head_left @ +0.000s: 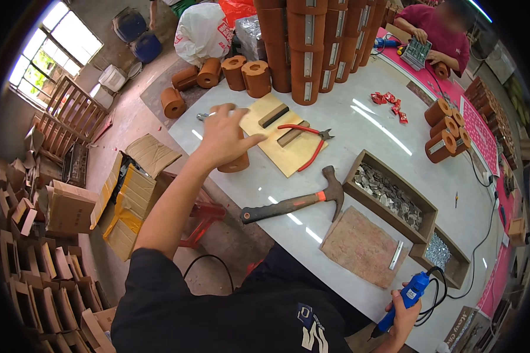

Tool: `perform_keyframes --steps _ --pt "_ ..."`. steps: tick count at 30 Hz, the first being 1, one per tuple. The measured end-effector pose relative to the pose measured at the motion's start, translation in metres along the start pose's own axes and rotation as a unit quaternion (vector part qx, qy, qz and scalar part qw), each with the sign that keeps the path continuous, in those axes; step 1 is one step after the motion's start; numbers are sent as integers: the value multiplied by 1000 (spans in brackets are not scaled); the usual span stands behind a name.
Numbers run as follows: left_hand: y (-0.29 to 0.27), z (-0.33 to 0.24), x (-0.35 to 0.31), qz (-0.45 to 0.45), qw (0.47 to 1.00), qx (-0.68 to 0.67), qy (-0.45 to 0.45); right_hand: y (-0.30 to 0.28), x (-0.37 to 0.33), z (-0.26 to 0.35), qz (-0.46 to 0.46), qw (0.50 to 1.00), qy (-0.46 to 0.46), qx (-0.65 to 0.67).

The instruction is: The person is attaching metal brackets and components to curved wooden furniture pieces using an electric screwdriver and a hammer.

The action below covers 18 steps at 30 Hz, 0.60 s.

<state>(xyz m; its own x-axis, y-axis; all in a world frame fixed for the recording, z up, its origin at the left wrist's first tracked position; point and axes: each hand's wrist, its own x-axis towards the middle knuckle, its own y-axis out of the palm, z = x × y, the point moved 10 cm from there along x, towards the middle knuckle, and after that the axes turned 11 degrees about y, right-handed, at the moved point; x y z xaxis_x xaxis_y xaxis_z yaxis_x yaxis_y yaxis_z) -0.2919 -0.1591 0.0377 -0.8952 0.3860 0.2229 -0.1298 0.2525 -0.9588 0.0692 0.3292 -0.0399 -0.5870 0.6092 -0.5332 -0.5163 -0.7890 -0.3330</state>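
Lining the floor: upright cardboard pieces (53, 288), far left of the claw hammer (294, 200).
Window: bright panes (56, 38) above a slatted wooden crate (68, 112), far left beyond the hammer.
Left hand (224, 135): at a brown cylinder (234, 165), left of the hammer; whether it grips, I cannot tell.
Board (265, 138): pale yellow, under red-handled diagonal cutters (316, 152), beyond the hammer.
Tabletop (347, 132): glossy white, under the hammer; stacked brown cylinders (306, 53) stand farther back.
Tray (362, 189): brown, holding small metal pieces, right of the hammer.
Right hand (403, 312): closed around a blue corded power tool (416, 286), nearer the body than the hammer.
Co-worker (447, 29): well beyond the hammer, right, beside pink covering (421, 73).
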Motion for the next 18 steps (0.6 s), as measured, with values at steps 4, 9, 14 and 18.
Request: perform_keyframes --steps 4,9,14,18 --pt "59 -47 43 155 985 63 33 18 -4 1 19 1000 -19 -4" --pt "108 -48 63 197 976 94 18 55 -11 -7 43 982 -12 -184" --pt "106 -51 72 154 986 64 29 79 -19 10 18 938 -165 -304" --pt "88 -77 86 176 973 115 97 84 -22 12 53 942 -148 -296"
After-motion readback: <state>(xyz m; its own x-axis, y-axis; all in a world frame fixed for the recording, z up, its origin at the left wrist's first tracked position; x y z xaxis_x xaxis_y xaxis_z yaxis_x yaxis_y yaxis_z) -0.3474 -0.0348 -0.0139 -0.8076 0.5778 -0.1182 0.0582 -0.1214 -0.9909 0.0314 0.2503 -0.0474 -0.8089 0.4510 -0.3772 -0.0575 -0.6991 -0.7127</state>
